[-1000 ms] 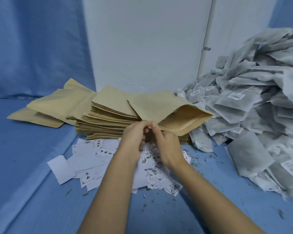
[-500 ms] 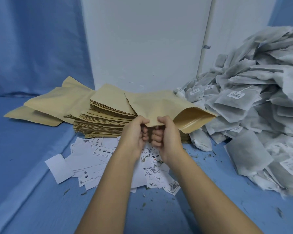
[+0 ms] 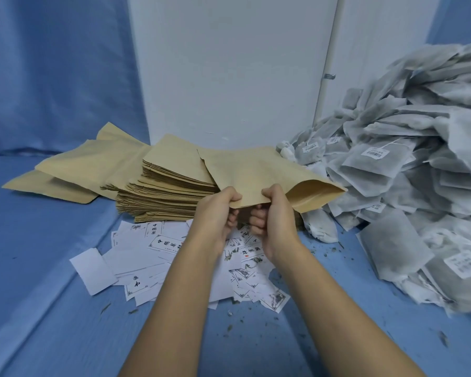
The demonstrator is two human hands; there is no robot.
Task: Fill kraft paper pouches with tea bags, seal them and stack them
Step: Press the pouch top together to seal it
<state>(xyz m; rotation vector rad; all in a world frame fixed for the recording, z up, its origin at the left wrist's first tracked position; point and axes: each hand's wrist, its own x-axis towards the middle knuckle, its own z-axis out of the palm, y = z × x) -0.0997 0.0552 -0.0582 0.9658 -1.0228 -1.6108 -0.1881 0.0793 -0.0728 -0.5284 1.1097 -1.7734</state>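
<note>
Head view. Open pouch (image 3: 256,172) pinched along near edge by left grip (image 3: 218,213) & right grip (image 3: 275,221), both curled tight on the kraft paper. Held just above right end of pouch stack (image 3: 169,191), long axis left-right, mouth gaping rightward. Tea bags (image 3: 405,172) heaped right of stack, straight off that mouth; right grip nearer, likely the fetcher. Printed slips (image 3: 169,243) in front of stack: Chinese chars. Barcode tags on tea bags illegible.

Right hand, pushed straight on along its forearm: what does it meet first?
Probably the kraft pouch that the right hand grips, then the pouch stack behind it; depth is unclear.
</note>
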